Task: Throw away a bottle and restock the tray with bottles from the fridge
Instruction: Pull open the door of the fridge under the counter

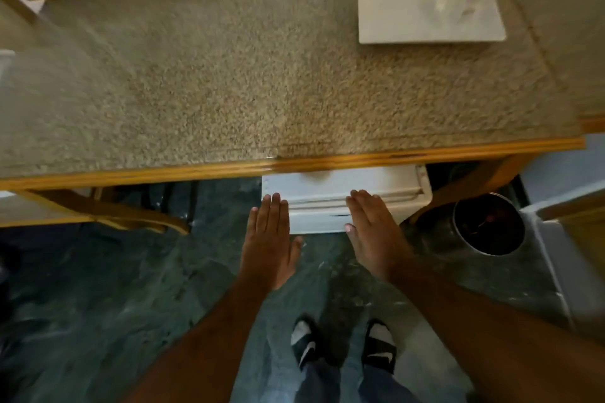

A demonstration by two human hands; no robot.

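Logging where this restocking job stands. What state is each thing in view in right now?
Left hand: open, flat, empty.
Right hand: open, flat, empty.
White fridge: under the counter, door looks shut.
Counter: bare except for a white stand, upright at the far right.
Round bin: on the floor right of the fridge, open-topped, contents unclear.
No bottle or tray in view.

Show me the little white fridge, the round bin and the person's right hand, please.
white fridge [340, 203], head view, on its top front edge.
round bin [489, 224], head view, on its dark inside.
right hand [371, 232], head view, on its back.
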